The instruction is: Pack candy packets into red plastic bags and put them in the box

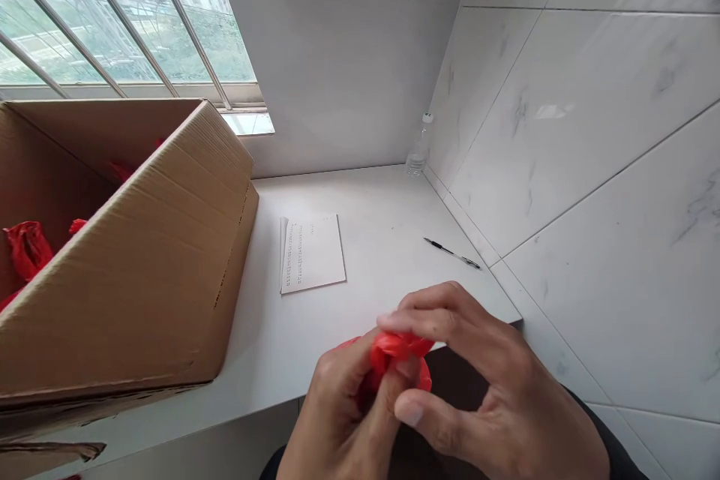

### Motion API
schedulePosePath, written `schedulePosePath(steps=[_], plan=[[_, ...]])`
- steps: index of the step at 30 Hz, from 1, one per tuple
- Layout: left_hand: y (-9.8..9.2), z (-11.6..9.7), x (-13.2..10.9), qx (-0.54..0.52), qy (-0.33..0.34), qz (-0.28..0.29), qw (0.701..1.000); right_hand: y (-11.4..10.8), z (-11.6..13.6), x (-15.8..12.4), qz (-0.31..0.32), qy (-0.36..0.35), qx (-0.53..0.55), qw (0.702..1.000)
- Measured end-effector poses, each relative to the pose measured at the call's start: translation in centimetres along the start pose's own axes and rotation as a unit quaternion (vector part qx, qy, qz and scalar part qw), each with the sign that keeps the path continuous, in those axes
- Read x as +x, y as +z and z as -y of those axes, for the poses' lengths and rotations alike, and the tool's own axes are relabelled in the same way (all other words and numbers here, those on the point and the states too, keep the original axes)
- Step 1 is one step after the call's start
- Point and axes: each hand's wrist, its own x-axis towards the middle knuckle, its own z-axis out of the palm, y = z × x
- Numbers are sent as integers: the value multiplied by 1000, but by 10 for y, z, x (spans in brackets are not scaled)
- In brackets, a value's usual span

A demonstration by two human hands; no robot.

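A crumpled red plastic bag (pixel 394 349) is bunched up in front of me, just off the table's near edge. My left hand (pixel 352 409) is closed around it, with the thumb pressed against the red folds. My right hand (pixel 489 382) reaches in from the right. Its fingers lie over the top of the bag, while its thumb stands apart near the lower edge. Part of the bag is hidden inside the left hand.
A large open cardboard box (pixel 140 262) on the left contains red plastic pieces (pixel 28 249). On the white table (pixel 376 199) lie printed papers (pixel 315 253) and a pen (pixel 451 252). A clear bottle (pixel 417 146) stands in the corner by the tiled wall (pixel 562 127). A barred window (pixel 140 22) is behind the box.
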Motion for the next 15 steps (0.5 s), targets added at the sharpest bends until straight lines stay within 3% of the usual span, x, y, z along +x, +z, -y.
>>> schedulePosePath(steps=[3,6,10,15], plan=[[-7,-2,7,-76,-78,-7,994,-4,-8,0,10,19,21,1000],[-10,-3,15,-160,-115,23,980,-1,-12,-2,-6,21,22,1000],[-15,1,23,-221,-99,51,969,5,-12,-5,-9,13,22,1000],[-19,-5,20,-140,-59,66,986,6,-11,-6,12,22,14,1000]])
